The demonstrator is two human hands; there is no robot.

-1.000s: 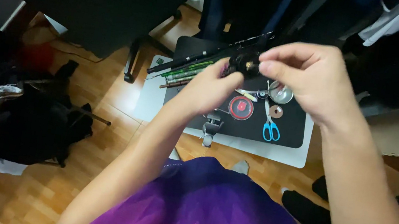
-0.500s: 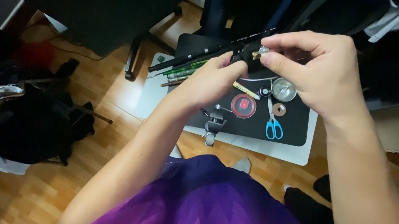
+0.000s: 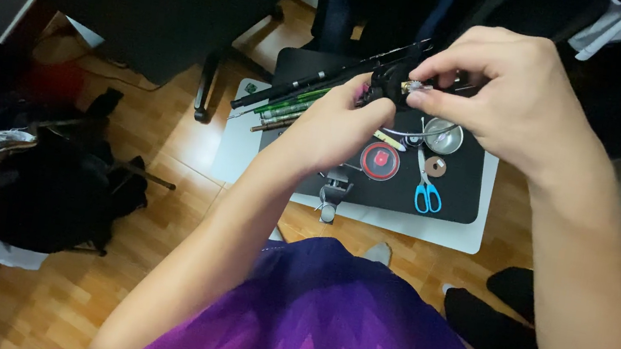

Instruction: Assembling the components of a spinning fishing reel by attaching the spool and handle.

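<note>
A small black fishing reel is held up above the work surface, between both hands. It is pinched from below by the left hand, whose thumb and fingertips are pressed against its dark body. From the right side it is met by the right hand, where thumb and forefinger are closed together on a small silvery part at the reel's edge (what exactly that part is cannot be made out).

Below the hands, a black rectangular mat is seen lying on a low white table, which stands on a wooden floor. On the mat, blue-handled scissors are laid just beside a round red-centred spool, and a shiny metal cup is set near them. A bundle of long dark and green rods is stretched across the mat's left end, past the table's edge. A purple patterned garment fills the foreground.
</note>
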